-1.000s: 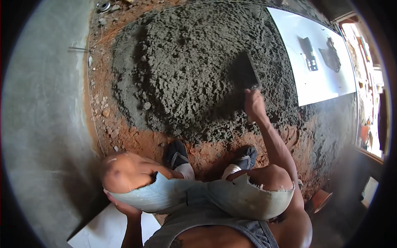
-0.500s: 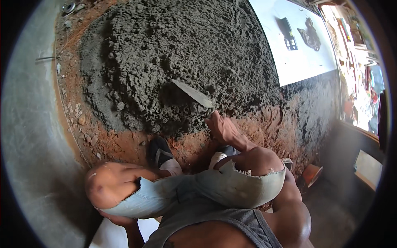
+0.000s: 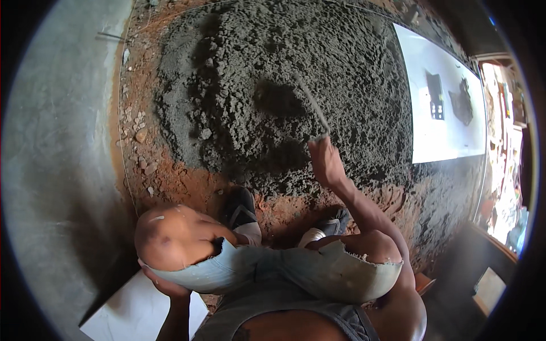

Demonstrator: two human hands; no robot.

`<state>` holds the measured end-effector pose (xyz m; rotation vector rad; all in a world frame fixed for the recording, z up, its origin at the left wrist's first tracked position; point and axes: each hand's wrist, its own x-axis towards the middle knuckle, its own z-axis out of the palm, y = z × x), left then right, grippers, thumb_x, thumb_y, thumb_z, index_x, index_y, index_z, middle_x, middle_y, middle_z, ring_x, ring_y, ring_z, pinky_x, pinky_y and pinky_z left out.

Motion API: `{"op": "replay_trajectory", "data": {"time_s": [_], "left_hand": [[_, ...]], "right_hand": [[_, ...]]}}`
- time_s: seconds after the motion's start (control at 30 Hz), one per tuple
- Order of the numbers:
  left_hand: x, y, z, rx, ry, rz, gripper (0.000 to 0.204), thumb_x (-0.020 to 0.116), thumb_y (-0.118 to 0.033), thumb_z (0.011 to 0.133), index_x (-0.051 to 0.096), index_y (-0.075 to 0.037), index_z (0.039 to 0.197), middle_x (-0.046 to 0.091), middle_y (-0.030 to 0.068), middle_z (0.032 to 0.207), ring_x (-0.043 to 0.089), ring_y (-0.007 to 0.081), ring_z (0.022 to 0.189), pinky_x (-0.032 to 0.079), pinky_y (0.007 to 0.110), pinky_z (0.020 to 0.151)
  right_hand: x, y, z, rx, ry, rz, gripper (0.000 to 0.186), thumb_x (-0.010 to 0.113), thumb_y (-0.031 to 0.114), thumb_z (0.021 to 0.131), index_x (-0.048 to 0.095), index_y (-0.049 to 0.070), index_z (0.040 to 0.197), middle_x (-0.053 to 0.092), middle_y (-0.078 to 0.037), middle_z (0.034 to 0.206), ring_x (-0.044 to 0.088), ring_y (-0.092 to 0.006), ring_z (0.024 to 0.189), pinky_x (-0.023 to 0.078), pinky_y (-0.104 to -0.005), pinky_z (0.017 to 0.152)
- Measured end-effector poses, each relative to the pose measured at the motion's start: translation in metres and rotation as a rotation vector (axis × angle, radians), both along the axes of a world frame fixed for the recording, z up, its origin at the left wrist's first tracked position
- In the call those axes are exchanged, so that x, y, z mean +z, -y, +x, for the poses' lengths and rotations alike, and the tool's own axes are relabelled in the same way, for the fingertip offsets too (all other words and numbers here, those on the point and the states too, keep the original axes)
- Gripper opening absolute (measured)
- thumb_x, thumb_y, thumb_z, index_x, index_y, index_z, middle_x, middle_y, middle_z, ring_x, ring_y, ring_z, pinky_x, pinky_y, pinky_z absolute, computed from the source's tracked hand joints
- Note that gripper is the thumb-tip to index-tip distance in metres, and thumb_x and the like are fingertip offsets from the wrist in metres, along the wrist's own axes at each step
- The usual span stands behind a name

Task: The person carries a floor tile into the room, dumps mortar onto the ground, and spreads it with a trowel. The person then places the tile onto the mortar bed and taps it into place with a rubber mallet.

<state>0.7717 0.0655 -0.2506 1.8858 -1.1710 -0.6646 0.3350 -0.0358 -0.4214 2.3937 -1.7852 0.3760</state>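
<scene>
The right hand [image 3: 326,162] gripped a masonry trowel [image 3: 313,104] near the mortar's [image 3: 364,108] front edge; the left hand [image 3: 165,283], grip unclear, touched a knee [image 3: 166,237].

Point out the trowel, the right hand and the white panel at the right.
Trowel [image 3: 312,104]: head view, on its blurred blade.
Right hand [image 3: 326,162]: head view, on its back.
White panel [image 3: 449,142]: head view, bare lower part.
</scene>
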Motion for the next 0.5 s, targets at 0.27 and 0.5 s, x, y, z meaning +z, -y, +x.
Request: {"op": "replay_trajectory", "data": {"time_s": [0.27, 0.5], "left_hand": [[0.016, -0.009, 0.002, 0.123, -0.648, 0.061, 0.059, 0.019, -0.046, 0.106, 0.04, -0.003, 0.14, 0.045, 0.0124, 0.14, 0.047, 0.025, 0.125, 0.036, 0.04, 0.109], [0.041, 0.024, -0.039, 0.096, -0.641, 0.089, 0.057, 0.035, -0.039, 0.105, 0.029, -0.001, 0.146, 0.042, 0.0165, 0.141, 0.045, 0.0278, 0.128, 0.041, 0.043, 0.106]], "right_hand": [[0.012, 0.063, 0.009, 0.521, -0.195, -0.273, 0.03, 0.036, 0.024, 0.104, 0.057, 0.003, 0.11, 0.064, -0.006, 0.086, 0.051, -0.0125, 0.056, 0.041, -0.0309, 0.047], [-0.031, 0.182, -0.009, 0.883, -0.158, 0.228, 0.032, 0.043, 0.034, 0.103, 0.056, 0.005, 0.101, 0.06, -0.01, 0.079, 0.052, -0.0086, 0.053, 0.049, -0.0206, 0.043]]}}
